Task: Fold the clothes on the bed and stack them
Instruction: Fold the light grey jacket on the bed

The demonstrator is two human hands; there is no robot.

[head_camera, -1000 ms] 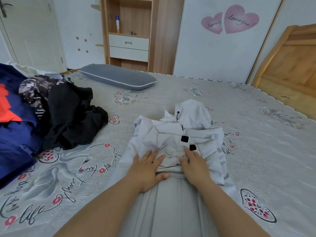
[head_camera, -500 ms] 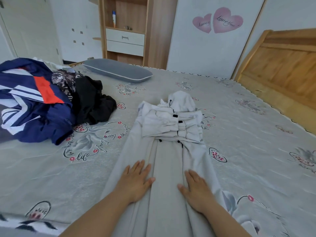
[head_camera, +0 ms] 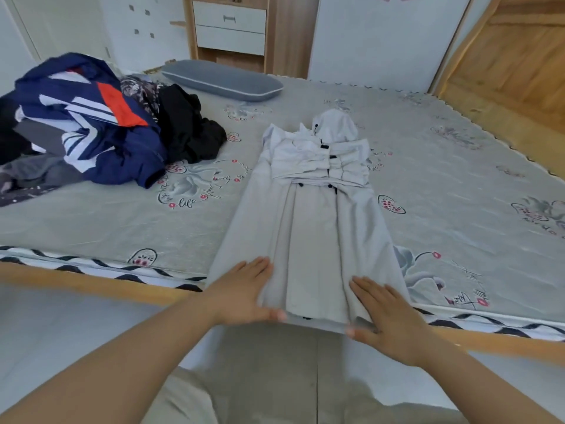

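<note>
step: taking hem of pale grey dress [head_camera: 308, 228] at near bed [head_camera: 91, 228] edge | left hand [head_camera: 244, 293], right hand [head_camera: 388, 319]: apart, fingers on top, thumbs under hem | next: likely lift hem toward bodice | unfolded pile [head_camera: 101, 123]: far-left corner

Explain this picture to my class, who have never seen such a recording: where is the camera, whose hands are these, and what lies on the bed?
No machine here: a person wears a camera on the head, looking down at their own hands. The left hand and right hand grip the near hem of a long pale grey dress, sleeves already folded in, spread on the bed. An unfolded pile waits further left: a blue jacket and black clothes. A grey pillow lies beyond.
</note>
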